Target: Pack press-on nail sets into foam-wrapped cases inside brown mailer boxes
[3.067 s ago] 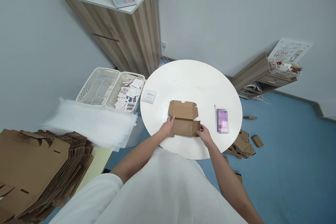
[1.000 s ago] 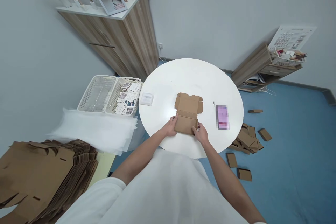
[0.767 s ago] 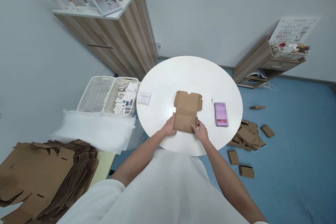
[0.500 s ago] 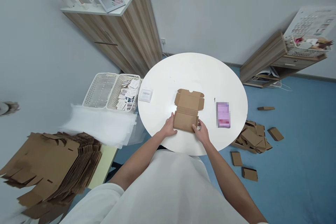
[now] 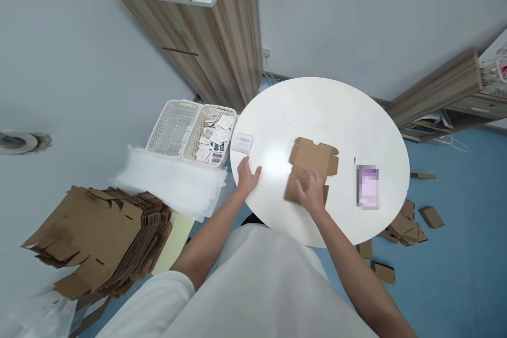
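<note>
Cardboard box (image 5: 311,157): on the round white table (image 5: 317,108), a little right of the middle of the near half. Lid panel unfolded toward the far side, side flaps spread; tray part nearest the wearer.

Right hand (image 5: 313,191): over the tray part, palm down, thumb parted from the fingers, nothing seen between them. (Whether the fingertips press on the cardboard or hover just above it, I cannot tell from this angle.)

Left hand (image 5: 246,178): well apart from the box, low over the left edge of the table, thumb and fingers apart, nothing held. Fingertips point at a small white packet (image 5: 243,142), just beside its near edge; contact cannot be made out.

Right of the box: a purple object (image 5: 368,187) lying on the table, pixelated, details unreadable.

Left of the table: two white lattice baskets side by side. The left basket (image 5: 156,127) holds clear pieces; the right basket (image 5: 195,136) holds printed cards (image 5: 216,137). Nearer the wearer: translucent sheets (image 5: 170,182), then a thick stack of flat cardboard blanks (image 5: 103,227).

Right of the table: folded boxes (image 5: 404,227) heaped on the blue floor (image 5: 455,285).

Beyond the table: tall wood-grain cabinet (image 5: 206,47) at left, low shelf unit (image 5: 439,84) at right.
</note>
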Tool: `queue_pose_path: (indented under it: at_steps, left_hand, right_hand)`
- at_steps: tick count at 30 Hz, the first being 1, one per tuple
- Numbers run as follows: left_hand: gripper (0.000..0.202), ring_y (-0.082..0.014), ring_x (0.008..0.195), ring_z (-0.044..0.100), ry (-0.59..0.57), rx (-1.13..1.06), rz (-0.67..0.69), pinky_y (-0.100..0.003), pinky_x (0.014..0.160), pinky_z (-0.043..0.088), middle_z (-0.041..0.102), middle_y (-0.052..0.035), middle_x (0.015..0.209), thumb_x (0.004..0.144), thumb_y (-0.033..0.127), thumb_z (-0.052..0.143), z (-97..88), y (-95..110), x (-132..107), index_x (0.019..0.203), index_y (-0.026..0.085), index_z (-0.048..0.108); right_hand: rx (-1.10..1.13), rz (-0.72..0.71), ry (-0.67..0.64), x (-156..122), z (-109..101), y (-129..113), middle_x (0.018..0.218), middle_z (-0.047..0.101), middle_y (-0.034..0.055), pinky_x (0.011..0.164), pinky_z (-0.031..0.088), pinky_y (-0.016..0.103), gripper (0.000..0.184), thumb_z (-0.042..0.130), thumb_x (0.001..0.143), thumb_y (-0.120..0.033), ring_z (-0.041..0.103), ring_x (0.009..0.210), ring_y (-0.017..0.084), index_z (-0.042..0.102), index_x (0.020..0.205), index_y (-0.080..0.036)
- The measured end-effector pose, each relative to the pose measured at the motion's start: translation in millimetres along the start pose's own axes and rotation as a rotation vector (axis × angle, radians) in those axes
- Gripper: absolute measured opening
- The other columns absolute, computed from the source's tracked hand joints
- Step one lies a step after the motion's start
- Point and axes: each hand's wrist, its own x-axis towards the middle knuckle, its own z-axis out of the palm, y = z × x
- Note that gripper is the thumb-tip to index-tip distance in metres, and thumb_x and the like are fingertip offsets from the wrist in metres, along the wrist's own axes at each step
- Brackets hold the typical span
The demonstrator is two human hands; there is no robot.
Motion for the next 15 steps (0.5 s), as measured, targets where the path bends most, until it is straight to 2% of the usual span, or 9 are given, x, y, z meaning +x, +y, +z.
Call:
queue_pose_path:
  at_steps: [2,6,11,15]
  left_hand:
    - [0.063,-0.0263,0.128,0.018,0.043,-0.007,-0.070,-0.042,0.104,0.016,0.027,-0.0167,0.134,0.079,0.042,0.043,-13.8,-14,25,0.130,0.012,0.019]
    - [0.068,-0.0270,0.130,0.012,-0.013,-0.058,-0.147,-0.041,0.105,0.013,0.019,-0.0150,0.139,0.077,0.044,0.046,-28.3,-33,64,0.132,0.014,0.018]
    - [0.068,-0.0261,0.131,0.009,-0.106,-0.113,-0.200,-0.041,0.105,0.010,0.018,-0.0144,0.141,0.078,0.038,0.045,-29.2,-41,90,0.133,0.013,0.015]
    - [0.060,-0.0249,0.129,0.019,-0.133,-0.131,-0.192,-0.040,0.105,0.015,0.027,-0.0130,0.138,0.080,0.031,0.042,-28.1,-44,94,0.133,0.012,0.021]
  right_hand:
    - [0.093,0.001,-0.153,21,28,-27,0.118,0.046,0.0083,0.091,0.035,0.040,0.043,0.046,0.076,-0.036,0.041,0.110,0.022,0.044,0.116,-0.022]
    - [0.324,0.215,-0.358,61,86,-63,0.121,0.048,0.0065,0.083,0.042,0.035,0.045,0.049,0.075,-0.038,0.050,0.101,0.019,0.045,0.117,-0.024]
    - [0.537,0.402,-0.377,100,134,-84,0.129,0.041,0.0069,0.089,0.040,0.035,0.051,0.051,0.073,-0.037,0.045,0.110,0.019,0.041,0.121,-0.024]
    - [0.661,0.414,-0.394,111,156,-90,0.131,0.039,0.0052,0.088,0.040,0.034,0.052,0.051,0.073,-0.033,0.044,0.112,0.018,0.039,0.123,-0.025]
